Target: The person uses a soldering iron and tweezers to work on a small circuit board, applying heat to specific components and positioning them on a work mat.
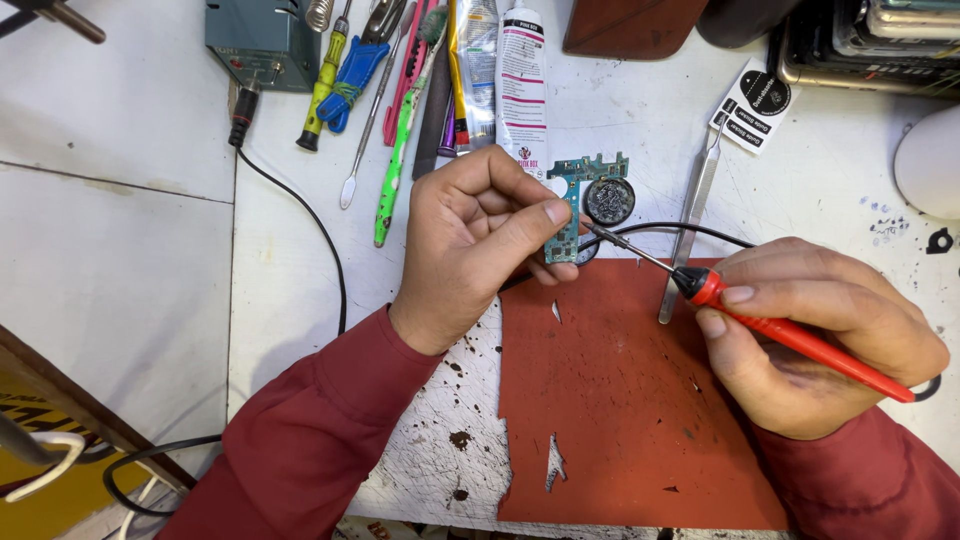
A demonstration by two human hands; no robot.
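Note:
My left hand (478,240) pinches a small green circuit board (575,195) between thumb and fingers, holding it just above the white bench. My right hand (815,335) grips a red-handled soldering iron (790,335); its thin metal tip (600,235) touches the board's right edge, just below a small round dark tin (609,200). A worn red mat (620,400) lies under both hands.
Metal tweezers (690,225) lie right of the tin. Screwdrivers, a green brush (400,140), tubes (520,80) and a green box (262,40) line the bench's far edge. A black cable (320,240) runs down the left. Stacked phones (870,40) sit far right.

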